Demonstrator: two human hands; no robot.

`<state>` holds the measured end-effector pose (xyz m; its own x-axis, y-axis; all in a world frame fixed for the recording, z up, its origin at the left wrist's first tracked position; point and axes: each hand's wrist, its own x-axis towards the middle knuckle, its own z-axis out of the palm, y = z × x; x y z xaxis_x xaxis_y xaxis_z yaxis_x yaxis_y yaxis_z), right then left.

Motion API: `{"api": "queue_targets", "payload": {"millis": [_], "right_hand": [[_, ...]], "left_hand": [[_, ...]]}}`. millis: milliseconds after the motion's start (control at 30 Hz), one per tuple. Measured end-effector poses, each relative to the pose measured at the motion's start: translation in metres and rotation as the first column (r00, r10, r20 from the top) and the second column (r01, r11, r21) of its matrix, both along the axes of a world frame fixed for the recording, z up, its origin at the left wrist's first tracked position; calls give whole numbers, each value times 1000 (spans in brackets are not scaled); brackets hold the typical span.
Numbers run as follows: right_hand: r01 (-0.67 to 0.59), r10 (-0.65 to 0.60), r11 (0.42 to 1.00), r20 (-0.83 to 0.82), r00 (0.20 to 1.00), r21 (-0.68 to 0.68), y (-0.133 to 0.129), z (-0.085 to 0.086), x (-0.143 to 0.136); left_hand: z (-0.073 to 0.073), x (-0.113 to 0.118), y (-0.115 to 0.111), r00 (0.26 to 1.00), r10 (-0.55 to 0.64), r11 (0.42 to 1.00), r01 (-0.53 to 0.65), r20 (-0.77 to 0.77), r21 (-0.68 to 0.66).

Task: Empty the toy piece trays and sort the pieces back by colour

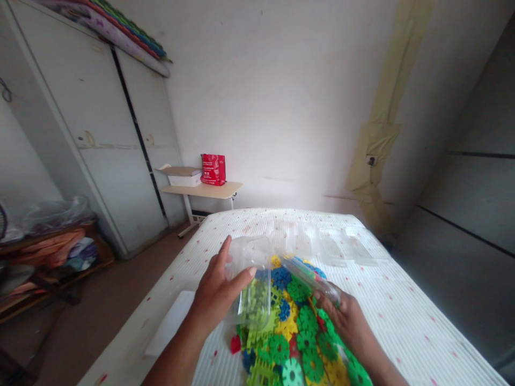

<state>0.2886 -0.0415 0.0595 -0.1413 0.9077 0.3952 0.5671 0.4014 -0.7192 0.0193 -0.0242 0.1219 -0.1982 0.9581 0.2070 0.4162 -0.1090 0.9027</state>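
Note:
My left hand [219, 295] grips a clear plastic box [261, 300] by its left side, thumb on the near wall and fingers round the back. The box is tilted on its side, and green pieces show through it. In my right hand [340, 311] is a thin, clear plastic piece [309, 276], seen nearly edge-on; whether it is a lid or another box I cannot tell. Between and below both hands lies a pile of plastic snowflake building pieces [308, 340] in green, yellow, blue and red. A small red piece [235, 344] sits at the pile's left edge.
Several clear plastic boxes [341, 249] stand behind the pile on a bed with a striped white cover [402, 316]. A white sheet [171, 324] lies left of my forearm. Beyond the bed, a small table [225, 190] bears a red bag [213, 170] and a white box [183, 177].

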Motion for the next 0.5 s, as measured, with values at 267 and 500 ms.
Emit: {"api": "queue_targets", "payload": {"millis": [267, 500], "right_hand": [[10, -10, 1000, -34, 999, 0, -2, 5, -5], [8, -8, 1000, -37, 999, 3, -1, 0, -6]], "left_hand": [[20, 3, -17, 993, -53, 998, 52, 105, 20], [32, 3, -26, 942, -124, 992, 124, 313, 21]]}}
